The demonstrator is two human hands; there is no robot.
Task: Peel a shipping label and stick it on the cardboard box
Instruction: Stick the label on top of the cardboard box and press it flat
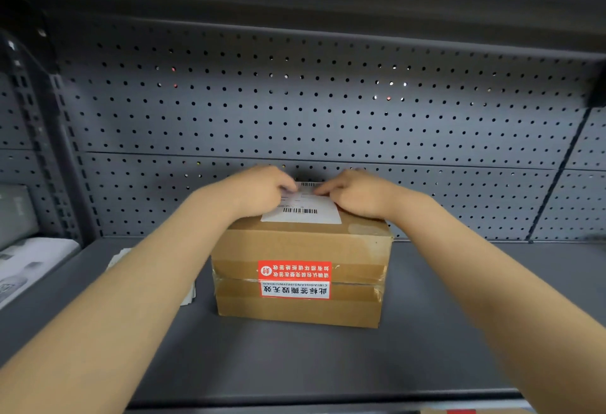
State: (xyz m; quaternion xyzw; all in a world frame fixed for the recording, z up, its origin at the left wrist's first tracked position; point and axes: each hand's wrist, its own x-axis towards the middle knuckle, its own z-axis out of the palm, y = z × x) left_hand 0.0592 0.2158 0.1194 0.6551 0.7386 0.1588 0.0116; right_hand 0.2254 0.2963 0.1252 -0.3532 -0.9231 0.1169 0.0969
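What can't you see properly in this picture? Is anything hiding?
Head view, the only one:
- The far part of the shipping label is covered by the left hand and right hand.
- The label's print is too small and blurred to read.
- The back of the cardboard box faces away.
- The white papers sit mostly behind the left forearm.

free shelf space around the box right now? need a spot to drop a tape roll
Best patch: bare shelf right of the cardboard box, out to the pegboard. Also free: the strip in front of the box. Crowded: left side, with white sheets beside the box. Box top is taken by the label and both hands, left, right.
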